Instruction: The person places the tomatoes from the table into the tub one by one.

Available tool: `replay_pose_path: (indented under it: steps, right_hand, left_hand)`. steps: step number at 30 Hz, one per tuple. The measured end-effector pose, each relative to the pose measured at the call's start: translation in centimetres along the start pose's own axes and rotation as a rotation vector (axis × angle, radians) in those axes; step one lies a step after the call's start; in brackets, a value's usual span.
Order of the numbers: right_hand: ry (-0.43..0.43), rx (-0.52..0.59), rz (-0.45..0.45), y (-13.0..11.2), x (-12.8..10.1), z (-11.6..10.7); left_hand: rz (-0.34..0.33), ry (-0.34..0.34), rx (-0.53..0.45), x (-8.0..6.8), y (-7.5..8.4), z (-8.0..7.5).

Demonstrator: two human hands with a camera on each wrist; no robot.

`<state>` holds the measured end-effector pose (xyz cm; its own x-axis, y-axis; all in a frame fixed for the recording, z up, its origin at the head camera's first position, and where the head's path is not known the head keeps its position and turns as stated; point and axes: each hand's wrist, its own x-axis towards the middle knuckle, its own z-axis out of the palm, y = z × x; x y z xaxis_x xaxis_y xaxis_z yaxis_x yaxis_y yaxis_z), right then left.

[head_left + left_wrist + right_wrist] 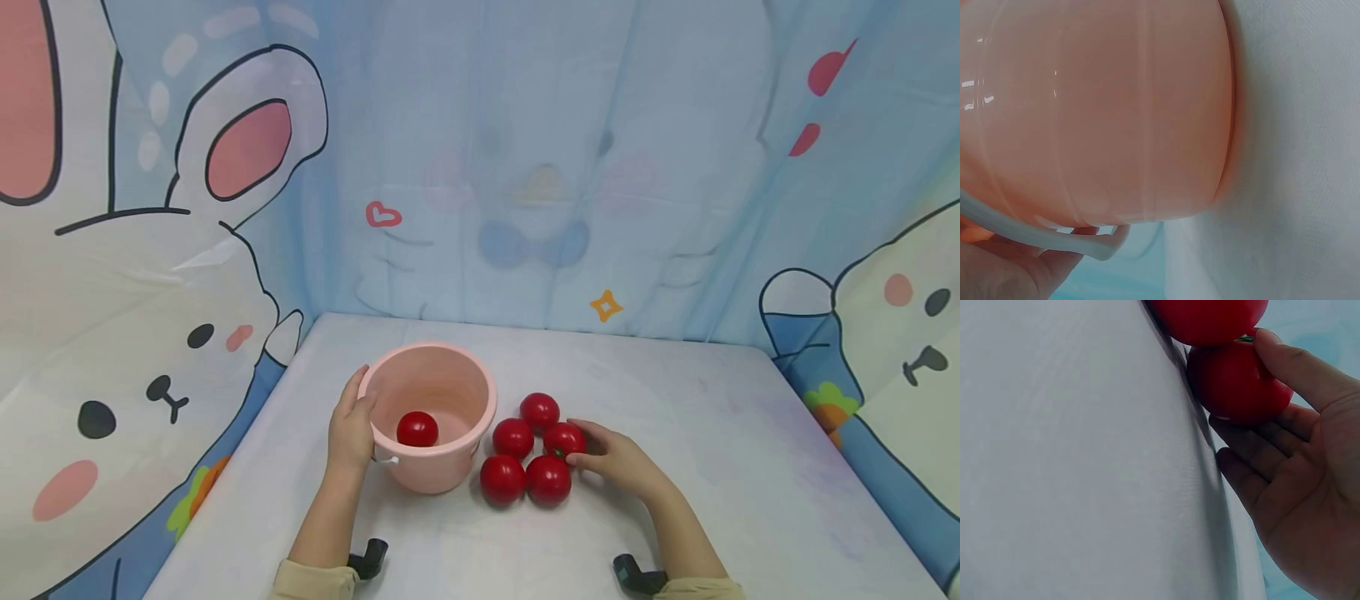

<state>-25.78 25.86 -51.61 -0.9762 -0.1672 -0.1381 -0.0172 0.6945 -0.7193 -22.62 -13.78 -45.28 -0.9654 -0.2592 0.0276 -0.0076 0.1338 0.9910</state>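
Observation:
A pink bucket [431, 475] stands upright on the table, one red tomato [417, 429] inside it. My left hand [351, 429] grips the bucket's left side at the rim. In the left wrist view the bucket wall [1097, 112] fills much of the picture, and a white handle [1079, 244] crosses in front of the fingers. To the right of the bucket, my right hand [622, 458] holds the rightmost tomato [564, 439] of a cluster between thumb and fingers. The right wrist view shows this tomato [1235, 387] on the table, its green stem end near the thumb.
Several other tomatoes sit close together between bucket and right hand, among them a front one [548, 482] and a back one [539, 412]. A white cloth covers the table [712, 433]. Behind it hangs a blue curtain [465, 167] with cartoon prints.

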Motion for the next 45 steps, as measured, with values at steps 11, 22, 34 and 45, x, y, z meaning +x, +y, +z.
replay_pose_path:
  steps: [11, 22, 34, 45]
  right_hand:
    - [0.005, -0.007, 0.002, 0.3, 0.0, -0.2]
    - [0.015, -0.010, -0.057, -1.1, -0.4, -2.5]
    - [0.029, 0.027, -0.167, -5.6, 0.5, -7.3]
    - [0.006, 0.023, -0.270, -9.8, 1.4, -9.0]
  left_hand:
    - [-0.002, 0.001, -0.004, 0.0, 0.0, -0.1]
    - [-0.001, -0.005, -0.006, 0.0, 0.1, -0.1]
    - [-0.003, -0.005, -0.015, 0.0, -0.1, 0.1]
    - [0.004, 0.010, -0.002, 0.0, -0.1, 0.1]
